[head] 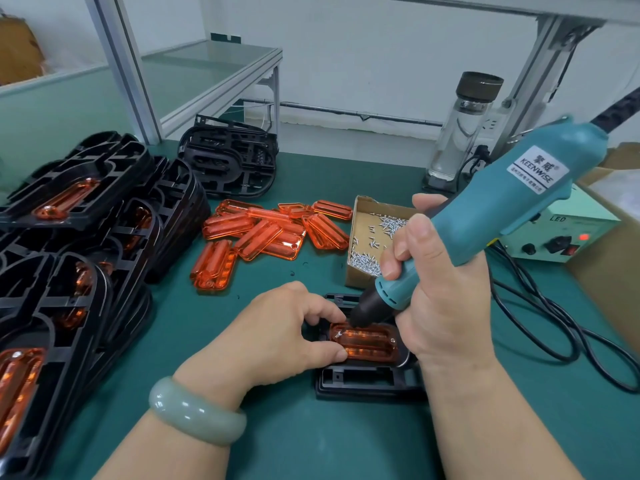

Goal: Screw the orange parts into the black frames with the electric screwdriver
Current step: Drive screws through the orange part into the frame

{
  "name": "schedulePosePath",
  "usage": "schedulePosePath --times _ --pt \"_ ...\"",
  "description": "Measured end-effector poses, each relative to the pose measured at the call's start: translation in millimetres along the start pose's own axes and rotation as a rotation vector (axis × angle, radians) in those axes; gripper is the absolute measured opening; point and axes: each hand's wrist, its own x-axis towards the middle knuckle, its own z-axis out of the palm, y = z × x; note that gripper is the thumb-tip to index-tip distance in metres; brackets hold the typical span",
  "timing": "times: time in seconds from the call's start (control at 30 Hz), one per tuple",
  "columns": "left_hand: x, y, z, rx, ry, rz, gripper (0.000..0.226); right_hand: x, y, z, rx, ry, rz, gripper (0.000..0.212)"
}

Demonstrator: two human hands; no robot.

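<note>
Fingers of the left hand (287,327) pinch the nine-o'clock end of the translucent orange plastic part (369,342), lying nine-to-three in the black plastic frame (363,384), while the right hand (436,282) grips the teal electric screwdriver (502,209), its bit apparently there.

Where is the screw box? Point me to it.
In the head view, the cardboard screw box sits right of centre, just right of the loose orange parts and behind the right hand gripping the electric screwdriver.

Single head-worn wide-angle view, looking forward and down, close over the green bench (284,427)
</note>
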Motion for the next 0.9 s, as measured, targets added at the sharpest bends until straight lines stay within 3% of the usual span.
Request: schedulePosePath --times 0.37,0.67,0.9 --pt "1 -2 1 0.005 0.006 0.004 0.04 8 2 12 -0.105 -0.191 0.023 0.019" --pt "0 3 -2 0.007 0.005 0.0 0.026 18 0 19 -0.183 -0.238 0.137 0.018" --pt "0 2 -1 -0.001 0.016 -0.007 0.026 17 4 14 -0.1 -0.261 0.125 0.028"
